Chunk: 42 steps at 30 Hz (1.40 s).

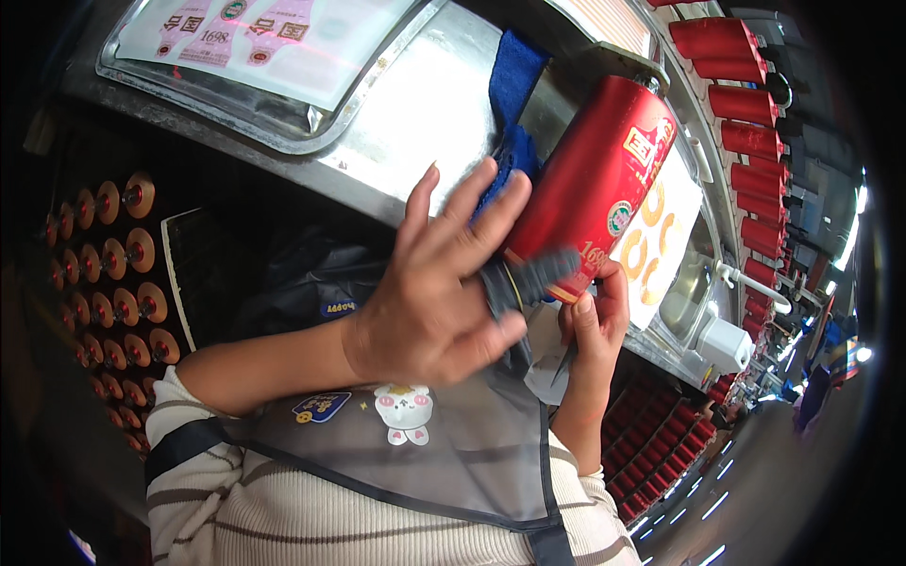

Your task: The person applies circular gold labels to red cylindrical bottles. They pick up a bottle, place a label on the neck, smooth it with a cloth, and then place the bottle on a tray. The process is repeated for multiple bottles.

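Observation:
A glossy red bottle (585, 179) with gold and white decals lies tilted, its far end at a metal holder (628, 61). My left hand (434, 274) is spread beside the bottle's near left side, slightly blurred. One of its fingers wears a black ribbed finger cover (538, 281), which lies against the bottle near the printed lower edge. At the bottle's near end, my right hand (602, 325) has its thumb and forefinger pressed together close to the rim. A thin dark pointed shape (564, 363) shows below these fingers; what they pinch is unclear.
A blue cloth (517, 80) lies left of the bottle on the metal bench. A tray (321, 141) with a sheet of pink decals (236, 42) stands at the far left. Right of the bottle is a sheet of orange ring decals (651, 236). Racks hold red bottles (746, 104).

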{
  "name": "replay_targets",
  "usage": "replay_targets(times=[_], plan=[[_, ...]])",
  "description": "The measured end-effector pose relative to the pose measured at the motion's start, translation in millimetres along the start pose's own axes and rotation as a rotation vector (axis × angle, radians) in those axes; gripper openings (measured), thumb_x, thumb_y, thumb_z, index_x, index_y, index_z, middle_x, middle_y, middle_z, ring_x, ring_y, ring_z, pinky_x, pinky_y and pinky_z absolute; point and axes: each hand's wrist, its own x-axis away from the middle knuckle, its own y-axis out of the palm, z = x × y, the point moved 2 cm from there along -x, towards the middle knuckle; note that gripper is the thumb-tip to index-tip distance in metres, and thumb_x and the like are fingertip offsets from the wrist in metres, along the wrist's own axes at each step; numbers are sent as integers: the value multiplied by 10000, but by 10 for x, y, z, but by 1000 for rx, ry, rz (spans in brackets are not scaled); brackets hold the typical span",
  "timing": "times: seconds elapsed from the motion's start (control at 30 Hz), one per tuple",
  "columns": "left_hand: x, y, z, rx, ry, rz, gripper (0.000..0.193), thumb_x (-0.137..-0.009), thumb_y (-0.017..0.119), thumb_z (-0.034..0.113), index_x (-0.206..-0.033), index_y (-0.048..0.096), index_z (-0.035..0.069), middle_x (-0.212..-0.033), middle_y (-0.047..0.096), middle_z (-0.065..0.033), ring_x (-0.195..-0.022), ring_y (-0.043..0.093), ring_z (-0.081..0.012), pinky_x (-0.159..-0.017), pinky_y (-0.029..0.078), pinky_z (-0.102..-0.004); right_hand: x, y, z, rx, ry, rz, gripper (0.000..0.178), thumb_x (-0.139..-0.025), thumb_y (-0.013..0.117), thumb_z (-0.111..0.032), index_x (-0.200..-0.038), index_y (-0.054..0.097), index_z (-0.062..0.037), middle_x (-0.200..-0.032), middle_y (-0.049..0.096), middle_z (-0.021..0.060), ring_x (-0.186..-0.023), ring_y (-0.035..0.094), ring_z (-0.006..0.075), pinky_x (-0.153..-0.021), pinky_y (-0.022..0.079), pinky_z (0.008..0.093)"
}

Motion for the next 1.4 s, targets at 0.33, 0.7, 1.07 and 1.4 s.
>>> replay_targets(times=[0.33,0.7,1.07,1.4], plan=[[274,65,3,-268,-65,-5,481,-933,653,359,-761,685,-88,-1562,265,-403,-1461,227,-586,-1127,69,-729,-7,20,58,-33,-33,1,384,-965,718,-283,-1144,487,-35,-981,616,8,-735,504,13,-623,341,167],[205,91,176,-423,-16,52,468,-884,701,324,-623,641,-60,-1572,247,-401,-1471,197,-589,-1123,47,-750,-30,20,52,-75,-20,-29,294,-967,700,-189,-1104,477,-55,-974,623,26,-809,538,37,-718,402,179],[40,129,439,-601,114,-79,346,-810,737,267,-1046,765,16,-1581,243,-381,-1475,208,-571,-1115,80,-748,-71,7,97,-66,-73,-47,285,-952,715,-176,-1078,495,-47,-856,623,0,-683,519,5,-597,367,159],[-330,404,509,-729,313,-113,244,-720,771,154,-918,748,14,-1537,400,-313,-1369,427,-536,-1071,233,-758,-90,-148,200,-202,-100,-140,251,-928,685,-80,-1126,545,-14,-939,603,12,-656,497,-7,-586,378,171]])
